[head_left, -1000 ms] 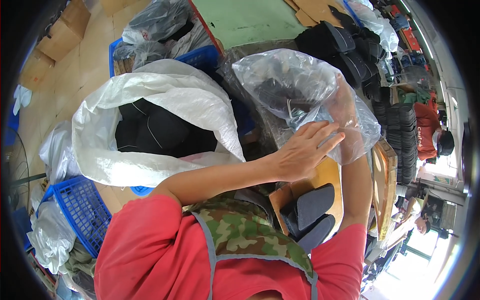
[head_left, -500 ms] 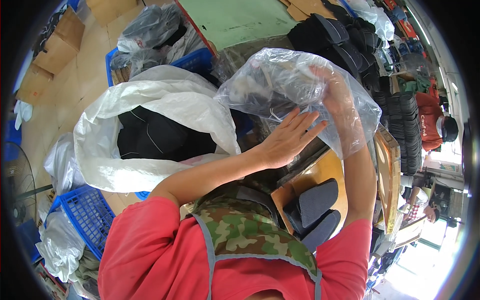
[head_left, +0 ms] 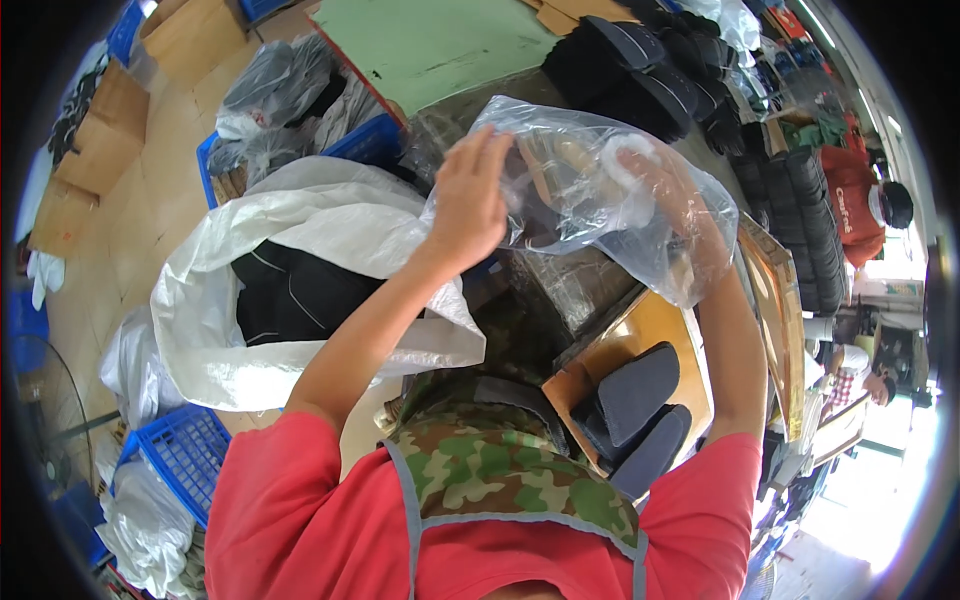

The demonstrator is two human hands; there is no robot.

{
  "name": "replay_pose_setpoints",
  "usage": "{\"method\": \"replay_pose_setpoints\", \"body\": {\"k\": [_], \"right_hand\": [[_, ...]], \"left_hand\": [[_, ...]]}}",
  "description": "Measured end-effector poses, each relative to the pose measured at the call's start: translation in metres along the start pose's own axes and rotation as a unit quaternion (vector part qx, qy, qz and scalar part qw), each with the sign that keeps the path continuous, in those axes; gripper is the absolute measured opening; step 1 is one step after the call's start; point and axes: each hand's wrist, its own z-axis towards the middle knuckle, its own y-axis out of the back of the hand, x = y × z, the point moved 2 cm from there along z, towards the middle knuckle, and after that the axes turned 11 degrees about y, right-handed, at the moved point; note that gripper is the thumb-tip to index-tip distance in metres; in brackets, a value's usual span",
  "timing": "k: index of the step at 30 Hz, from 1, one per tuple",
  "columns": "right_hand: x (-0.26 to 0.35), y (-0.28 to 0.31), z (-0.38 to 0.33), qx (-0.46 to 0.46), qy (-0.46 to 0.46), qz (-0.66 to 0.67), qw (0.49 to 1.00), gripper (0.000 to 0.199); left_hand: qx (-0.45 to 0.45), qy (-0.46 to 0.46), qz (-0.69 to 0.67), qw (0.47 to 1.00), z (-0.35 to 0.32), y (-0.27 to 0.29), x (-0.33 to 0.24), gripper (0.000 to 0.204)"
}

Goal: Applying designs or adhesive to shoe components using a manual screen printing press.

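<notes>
A large clear plastic bag [head_left: 560, 215] is spread over my right hand [head_left: 655, 175], which reaches inside it up to the forearm. Through the film a white, soft-looking thing [head_left: 630, 200] shows against the curled right fingers, too blurred by glare to name. At the bag's left end is my left hand [head_left: 472, 195], its fingers stretched upward and close together against the film. Below and left of that hand stands a wide white woven sack [head_left: 200, 330], its mouth rolled outward. Black padded pieces with pale edging [head_left: 300, 290] lie inside the sack.
Dark grey pads [head_left: 640, 395] sit in a tan box [head_left: 690, 340] by my right arm. Black pieces [head_left: 610, 75] are piled beside a green tabletop [head_left: 430, 45]. Blue crates [head_left: 185, 460] stand at left. Other people [head_left: 850, 205] are at far right.
My left hand has moved left and up from the bag's middle to its left end, its spread fingers coming together. The right hand stays inside the bag. The view has shifted slightly.
</notes>
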Motion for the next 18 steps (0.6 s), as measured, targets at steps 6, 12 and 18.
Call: {"method": "replay_pose_setpoints", "body": {"k": [6,12,18], "right_hand": [[-0.036,0.034,-0.049,-0.1,0.085,-0.008,0.991,0.034],[0.017,0.001,-0.038,-0.186,-0.072,0.295,0.934,0.03],[0.016,-0.026,-0.015,-0.241,-0.1,0.357,0.897,0.035]], "left_hand": [[0.006,-0.025,-0.004,1.0,-0.004,-0.002,-0.007,0.064],[0.148,-0.185,-0.029,0.971,-0.061,-0.03,-0.074,0.073],[0.092,-0.157,0.06,0.981,-0.042,-0.052,-0.082,0.084]]}}
